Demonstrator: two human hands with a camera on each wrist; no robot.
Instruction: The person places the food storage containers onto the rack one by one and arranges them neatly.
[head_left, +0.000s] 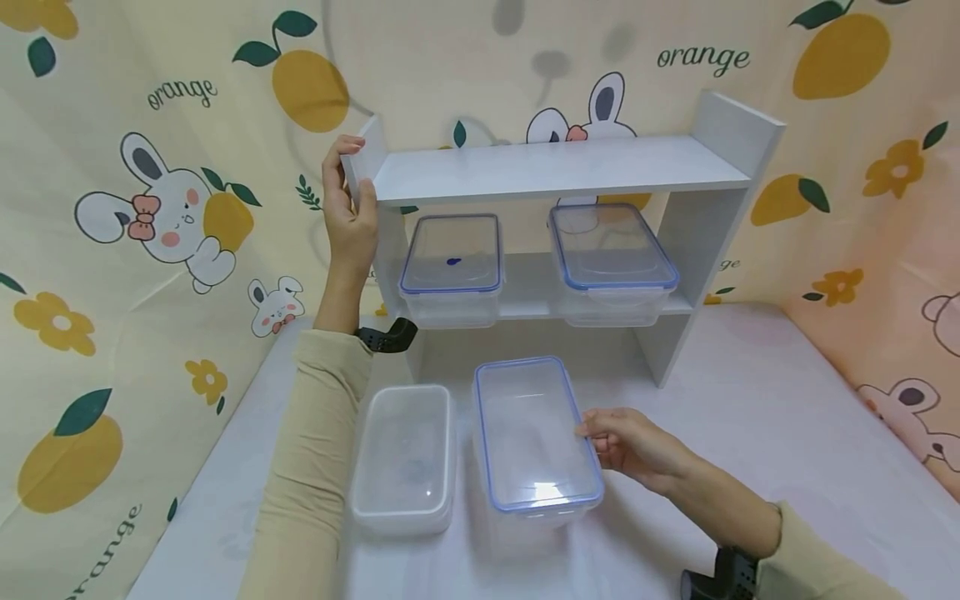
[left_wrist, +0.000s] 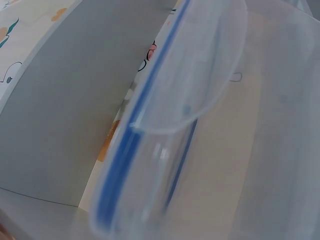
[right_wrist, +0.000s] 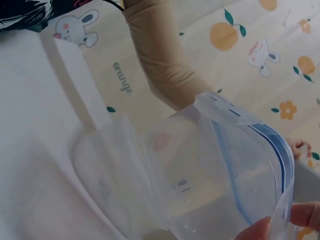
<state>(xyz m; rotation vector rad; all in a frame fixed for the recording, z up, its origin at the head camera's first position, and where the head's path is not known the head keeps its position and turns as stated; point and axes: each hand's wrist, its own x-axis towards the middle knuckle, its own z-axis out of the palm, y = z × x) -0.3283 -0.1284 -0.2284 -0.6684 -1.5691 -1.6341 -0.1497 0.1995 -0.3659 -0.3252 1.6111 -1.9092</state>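
Note:
My left hand [head_left: 351, 208] grips the upper left side panel of a white shelf unit [head_left: 562, 171], thumb in front and fingers on the outer side. In my right hand [head_left: 633, 448] is the right rim of a clear food container [head_left: 532, 433] with a blue-edged lid, pinched between thumb and fingers. The right wrist view shows the same container [right_wrist: 215, 175] with fingers [right_wrist: 255, 231] at its rim. To its left, a frosted plastic container [head_left: 405, 454] stands on the table. The left wrist view has a blue-edged container [left_wrist: 200, 150] up close, beside the shelf's side panel [left_wrist: 75, 100].
Two more clear containers with blue-edged lids, one on the left [head_left: 452, 262] and one on the right [head_left: 611, 258], stand on the middle shelf board, their fronts at its edge. A white surface [head_left: 750, 467] lies beneath, with a printed cloth [head_left: 165, 350] behind and beside it.

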